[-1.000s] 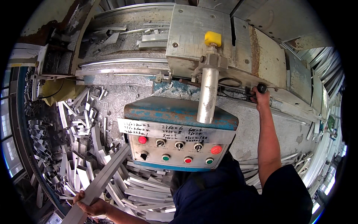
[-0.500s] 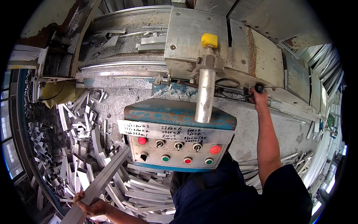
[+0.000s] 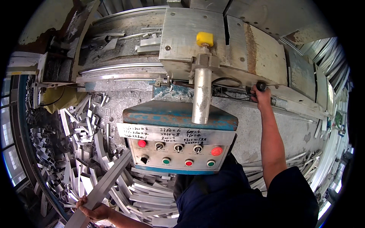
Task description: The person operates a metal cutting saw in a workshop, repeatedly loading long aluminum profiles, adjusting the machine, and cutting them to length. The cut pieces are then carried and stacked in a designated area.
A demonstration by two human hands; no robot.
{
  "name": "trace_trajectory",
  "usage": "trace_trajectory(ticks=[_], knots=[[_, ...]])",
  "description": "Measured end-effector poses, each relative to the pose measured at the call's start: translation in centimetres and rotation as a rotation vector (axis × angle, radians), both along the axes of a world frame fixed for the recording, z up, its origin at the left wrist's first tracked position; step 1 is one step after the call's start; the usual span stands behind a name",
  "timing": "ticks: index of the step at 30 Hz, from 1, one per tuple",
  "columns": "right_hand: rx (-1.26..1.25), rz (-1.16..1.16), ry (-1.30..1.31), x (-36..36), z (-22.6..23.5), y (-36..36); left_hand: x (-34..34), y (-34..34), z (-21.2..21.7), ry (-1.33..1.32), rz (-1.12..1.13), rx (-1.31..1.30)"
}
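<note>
My right hand [image 3: 261,95] reaches up to the metal cutting machine and grips a small black knob [image 3: 261,86] on its front edge. At the lower left, my left hand [image 3: 92,209] holds a long grey aluminium profile bar [image 3: 108,181] that slants up toward the machine's control box [image 3: 175,141]. The control box is blue and grey, with red and green buttons and several switches. Above it stands a silver cylinder [image 3: 201,98] topped by a yellow cap [image 3: 205,38].
A heap of short cut aluminium offcuts [image 3: 80,152] covers the floor to the left and below the control box. More offcuts [image 3: 304,163] lie at the right. A yellow rag [image 3: 62,100] hangs below the machine's rail at the left.
The view has shifted slightly, so the machine sits a little lower in the picture. Both hands keep their holds; the bar stays at the same slant.
</note>
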State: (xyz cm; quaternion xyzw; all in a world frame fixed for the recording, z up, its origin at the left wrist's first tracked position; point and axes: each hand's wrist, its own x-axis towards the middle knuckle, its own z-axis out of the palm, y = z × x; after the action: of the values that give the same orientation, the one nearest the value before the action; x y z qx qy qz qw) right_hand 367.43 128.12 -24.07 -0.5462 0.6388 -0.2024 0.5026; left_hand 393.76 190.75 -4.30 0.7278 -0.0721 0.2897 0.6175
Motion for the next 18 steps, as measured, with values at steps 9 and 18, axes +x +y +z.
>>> trace_trajectory(ticks=[9, 18], knots=[[0.023, -0.019, -0.012, 0.4, 0.3, 0.2, 0.1, 1.4, -0.3, 0.016, 0.039, 0.007], [0.04, 0.025, 0.032, -0.2, -0.4, -0.6, -0.2, 1.6, -0.2, 0.013, 0.043, 0.066]])
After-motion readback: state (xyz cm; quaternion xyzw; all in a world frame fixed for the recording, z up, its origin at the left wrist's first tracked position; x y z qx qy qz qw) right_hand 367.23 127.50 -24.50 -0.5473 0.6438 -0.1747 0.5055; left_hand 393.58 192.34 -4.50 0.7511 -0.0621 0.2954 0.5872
